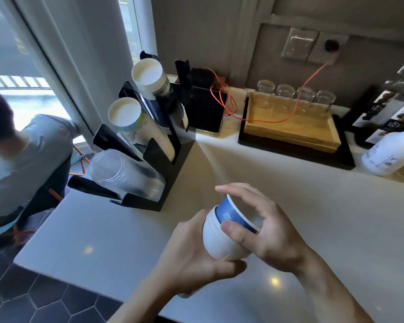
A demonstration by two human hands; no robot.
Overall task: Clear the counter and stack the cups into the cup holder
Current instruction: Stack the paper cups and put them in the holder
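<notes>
White counter [117, 231] runs pale and mostly bare around the hands, its near edge dropping to dark hexagon floor tiles [33, 297] at lower left; open surface lies between the hands and the black cup holder [173, 169], which stands at the counter's left edge by the window. Left hand [191, 259] cups a short stack of white paper cups [219, 241] from below, thumb across the base; right hand [261, 229] pinches a blue cup [231, 213] with thumb and fingers, its base tucked into the white stack's mouth, above the counter. Three tilted stacks sit in the holder: two of white paper cups [135, 122], one of clear plastic cups [124, 173]. Along the back wall, four glass jars [296, 94] stand behind a wooden tray [294, 129]; a white bottle [392, 152] lies at the right edge.
</notes>
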